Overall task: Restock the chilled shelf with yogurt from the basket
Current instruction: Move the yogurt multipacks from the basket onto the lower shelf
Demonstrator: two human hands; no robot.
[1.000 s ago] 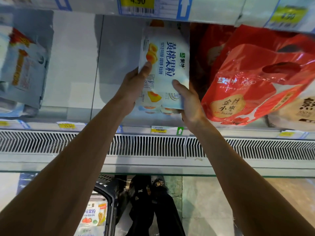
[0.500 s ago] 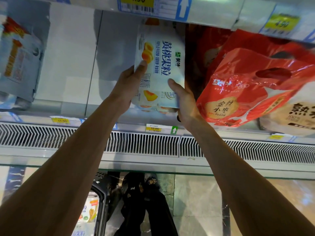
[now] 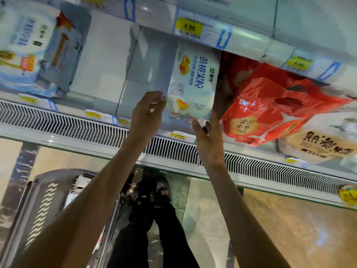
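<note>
- While the peach yogurt multipack [image 3: 193,82] stood upright on the chilled shelf [image 3: 154,124], neither hand gripped it: the left hand [image 3: 147,111] hovered at its lower left corner, fingers loosely curled and empty, perhaps just brushing it.
- The right hand [image 3: 207,140] was spread wide and flat just below the pack's bottom edge, carrying nothing.
- Left free, the tall pack could tip forward off the shelf, since it sat near the front edge.
- The red jujube bag [image 3: 270,111] leaned close on its right and might push it over.
- The basket [image 3: 44,206] sat low at the left; its contents were too blurred to judge.
</note>
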